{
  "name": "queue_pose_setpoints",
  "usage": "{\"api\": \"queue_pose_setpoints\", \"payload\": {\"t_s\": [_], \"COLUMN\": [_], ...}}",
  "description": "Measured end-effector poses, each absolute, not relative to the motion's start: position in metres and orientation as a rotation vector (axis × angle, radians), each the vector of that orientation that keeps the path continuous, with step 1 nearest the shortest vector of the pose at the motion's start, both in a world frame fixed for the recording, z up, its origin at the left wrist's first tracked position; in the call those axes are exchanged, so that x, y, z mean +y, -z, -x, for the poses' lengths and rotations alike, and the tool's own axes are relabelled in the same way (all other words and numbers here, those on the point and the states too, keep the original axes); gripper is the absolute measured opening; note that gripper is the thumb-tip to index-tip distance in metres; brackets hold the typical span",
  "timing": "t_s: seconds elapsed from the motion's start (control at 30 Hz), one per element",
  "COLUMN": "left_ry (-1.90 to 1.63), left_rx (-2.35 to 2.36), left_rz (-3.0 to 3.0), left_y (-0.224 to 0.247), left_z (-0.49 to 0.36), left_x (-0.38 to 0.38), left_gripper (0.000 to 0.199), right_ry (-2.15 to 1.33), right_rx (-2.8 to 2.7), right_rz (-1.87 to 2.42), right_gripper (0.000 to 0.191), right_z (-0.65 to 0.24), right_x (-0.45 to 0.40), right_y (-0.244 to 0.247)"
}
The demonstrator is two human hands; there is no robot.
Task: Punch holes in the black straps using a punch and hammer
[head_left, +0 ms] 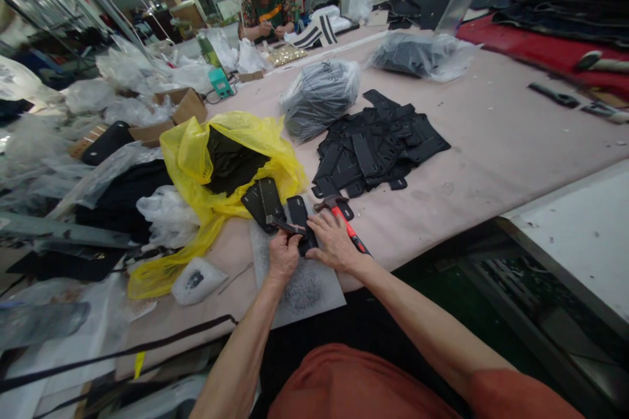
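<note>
My left hand (284,255) pinches a dark strip-like piece (282,224), whose exact kind I cannot make out. Under it lies a flat black panel (297,208) on a grey, speckled board (302,288). My right hand (335,241) rests with its fingers stretched out at the panel's right edge. Beside that hand lies a claw hammer (350,228) with a red and black handle, its head just beyond the fingers. More dark panels (263,203) lie left of the board's far edge, by the yellow bag.
A heap of black panels (366,150) lies ahead right. An open yellow plastic bag (236,127) holds dark material. Clear-wrapped bundles (322,95) stand farther back. A person (268,6) sits across the table (472,163). Plastic bags and boxes crowd the left.
</note>
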State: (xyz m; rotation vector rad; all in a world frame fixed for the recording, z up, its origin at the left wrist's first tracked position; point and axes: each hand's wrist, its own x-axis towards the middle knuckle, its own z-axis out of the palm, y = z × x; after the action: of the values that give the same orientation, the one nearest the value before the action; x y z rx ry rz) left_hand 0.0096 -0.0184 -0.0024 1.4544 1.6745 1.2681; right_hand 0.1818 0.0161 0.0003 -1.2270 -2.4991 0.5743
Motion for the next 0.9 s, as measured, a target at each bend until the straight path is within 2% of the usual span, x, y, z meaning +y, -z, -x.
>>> {"api": "queue_pose_setpoints", "payload": {"t_s": [0.23,0.9], "left_ry": [-1.271,-1.149], "left_rx": [1.69,1.797], "left_rz": [-1.368,-1.575], "left_y": [0.006,0.011], "left_z": [-0.012,-0.015], "left_x": [-0.039,-0.04], "left_gripper": [0.02,0.022], "right_ry": [-0.645,-0.666], "right_rx": [-2.434,-2.283], "right_rz": [1.229,1.285], "right_gripper": [0.056,0.057], "right_z": [-0.19,-0.184], "right_x": [-0.005,-0.009], "right_y": [0.003,0.01]}}
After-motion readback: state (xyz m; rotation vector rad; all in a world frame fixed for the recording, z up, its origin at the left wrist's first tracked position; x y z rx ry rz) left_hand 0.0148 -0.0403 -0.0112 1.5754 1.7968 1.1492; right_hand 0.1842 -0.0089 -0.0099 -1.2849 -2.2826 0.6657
